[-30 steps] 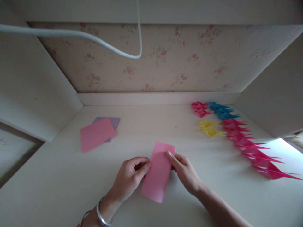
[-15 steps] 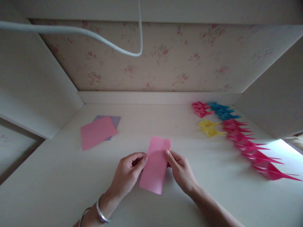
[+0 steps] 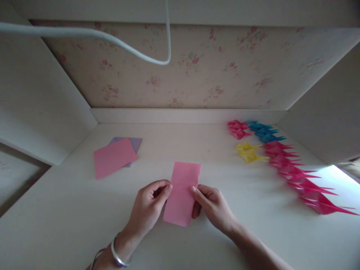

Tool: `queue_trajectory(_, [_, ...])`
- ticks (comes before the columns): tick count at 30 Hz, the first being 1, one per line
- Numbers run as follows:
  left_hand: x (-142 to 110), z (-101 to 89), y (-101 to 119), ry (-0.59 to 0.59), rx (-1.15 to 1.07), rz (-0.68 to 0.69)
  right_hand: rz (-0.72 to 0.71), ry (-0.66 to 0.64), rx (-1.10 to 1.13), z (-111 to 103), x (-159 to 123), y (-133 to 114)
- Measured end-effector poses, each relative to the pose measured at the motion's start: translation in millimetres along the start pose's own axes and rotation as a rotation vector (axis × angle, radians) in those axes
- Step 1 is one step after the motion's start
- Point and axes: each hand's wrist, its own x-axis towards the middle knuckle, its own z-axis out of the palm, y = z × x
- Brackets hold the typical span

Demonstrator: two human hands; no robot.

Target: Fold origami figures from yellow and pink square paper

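Note:
A pink paper folded into a long rectangle [image 3: 182,191] is held just above the white desk [image 3: 70,217] in front of me. My left hand [image 3: 149,210] pinches its left edge with curled fingers. My right hand [image 3: 212,206] grips its right edge, index finger on top and thumb underneath. A silver bangle sits on my left wrist.
A pink sheet [image 3: 114,157] lies over a lilac sheet [image 3: 135,143] at the back left. Folded paper pieces line the right side: pink [image 3: 238,129], blue [image 3: 264,132], yellow [image 3: 249,152] and a long magenta row [image 3: 298,178]. A white cable [image 3: 135,56] hangs above. Desk walls close both sides.
Both hands have drawn the folded pink paper slightly left and turned it more upright. The right index finger has slid down along its right edge.

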Motion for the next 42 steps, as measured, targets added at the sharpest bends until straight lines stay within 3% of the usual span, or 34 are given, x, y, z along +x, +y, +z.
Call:
queue_trajectory(5, [0.4, -1.2, -0.6, 0.007, -0.005, 0.010, -0.028, 0.022, -0.014, 1.1, -1.8, -0.7])
queue_trajectory(10, [0.4, -1.0, 1.1, 0.032, -0.004, 0.009, -0.007, -0.081, 0.010, 3.1, -2.4, 0.0])
queue_trajectory(15, [-0.4, -0.9, 2.1, 0.031, -0.011, 0.011, 0.054, -0.031, -0.028, 3.7, -3.0, 2.9])
queue_trajectory(18, [-0.2, -2.0, 1.9, 0.066, -0.018, 0.003, 0.076, -0.067, 0.024, 3.9, -3.4, 2.3])
queue_trajectory(27, [1.1, -1.4, -0.4, 0.096, -0.055, -0.015, 0.056, -0.052, -0.121, 2.7, -4.2, 2.8])
queue_trajectory(33, [1.9, -1.5, -2.6, 0.148, -0.062, -0.014, 0.063, -0.197, -0.016, 3.3, -3.9, 0.7])
queue_trajectory(37, [2.2, -1.1, -3.5, 0.138, -0.074, -0.015, 0.041, -0.181, -0.021, 4.1, -5.2, -1.5])
queue_trajectory(42, [2.5, -1.3, -3.6, 0.169, -0.105, -0.038, 0.113, -0.223, -0.063, 4.9, -7.2, -0.9])
